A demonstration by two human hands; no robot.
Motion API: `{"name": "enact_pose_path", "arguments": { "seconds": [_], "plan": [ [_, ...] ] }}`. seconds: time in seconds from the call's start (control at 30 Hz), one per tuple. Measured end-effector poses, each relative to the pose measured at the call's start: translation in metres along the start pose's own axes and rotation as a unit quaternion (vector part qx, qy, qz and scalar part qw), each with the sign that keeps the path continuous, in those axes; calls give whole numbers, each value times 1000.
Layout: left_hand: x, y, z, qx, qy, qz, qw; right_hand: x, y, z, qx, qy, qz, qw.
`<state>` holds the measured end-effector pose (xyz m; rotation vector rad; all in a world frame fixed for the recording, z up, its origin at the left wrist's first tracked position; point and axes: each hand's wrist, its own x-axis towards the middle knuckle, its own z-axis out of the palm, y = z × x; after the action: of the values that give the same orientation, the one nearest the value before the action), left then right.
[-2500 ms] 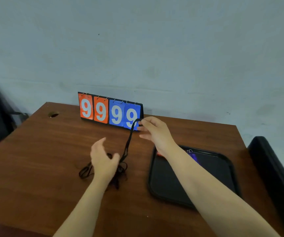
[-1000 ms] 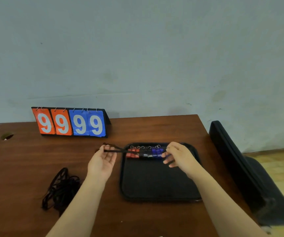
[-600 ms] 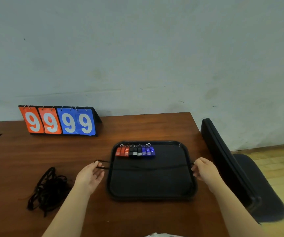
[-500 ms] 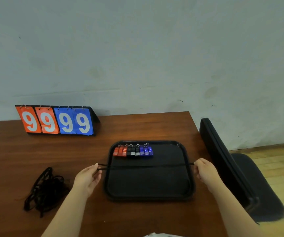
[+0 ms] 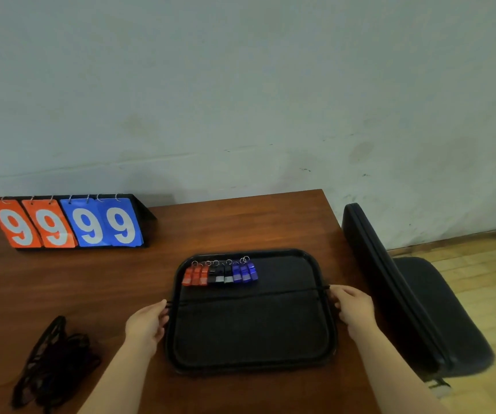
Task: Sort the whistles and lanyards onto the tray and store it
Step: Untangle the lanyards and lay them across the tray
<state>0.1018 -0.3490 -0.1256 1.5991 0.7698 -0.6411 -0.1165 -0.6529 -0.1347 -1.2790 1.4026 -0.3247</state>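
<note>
A black tray (image 5: 329, 339) lies on the brown table. Along its far edge stands a row of whistles (image 5: 220, 274): red ones, then black, then blue, each with a metal ring. One black lanyard (image 5: 249, 296) is stretched straight across the tray just below the whistles. My left hand (image 5: 148, 322) pinches its left end at the tray's left rim. My right hand (image 5: 351, 307) pinches its right end at the right rim. A tangled heap of black lanyards (image 5: 52, 364) lies on the table at the near left.
A flip scoreboard (image 5: 67, 222) reading 9999 stands at the back left of the table (image 5: 240, 222). A dark chair (image 5: 414, 303) stands close against the table's right edge, over a wooden floor (image 5: 486, 282). A pale wall runs behind the table.
One lanyard was pulled out of the heap, carried over to the tray and stretched wide between both hands. Over the last half second it has sunk onto the tray surface.
</note>
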Motion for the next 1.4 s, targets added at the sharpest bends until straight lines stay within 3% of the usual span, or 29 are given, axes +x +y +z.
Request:
{"name": "enact_pose_path", "arguments": {
  "seconds": [0.33, 0.9, 1.17, 1.4],
  "plan": [
    [19, 7, 15, 32, 14, 2, 999, 21, -3, 11, 50, 10, 89, 995],
    [21, 6, 21, 49, 25, 12, 998, 26, -1, 13, 93, 16, 125, 988],
    [10, 5, 14, 35, 24, 7, 999, 8, -7, 8, 40, 114, 28, 992],
    [-4, -8, 0, 36, 34, 39, 998, -24, -9, 15, -61, 63, -73, 993]
  ]
}}
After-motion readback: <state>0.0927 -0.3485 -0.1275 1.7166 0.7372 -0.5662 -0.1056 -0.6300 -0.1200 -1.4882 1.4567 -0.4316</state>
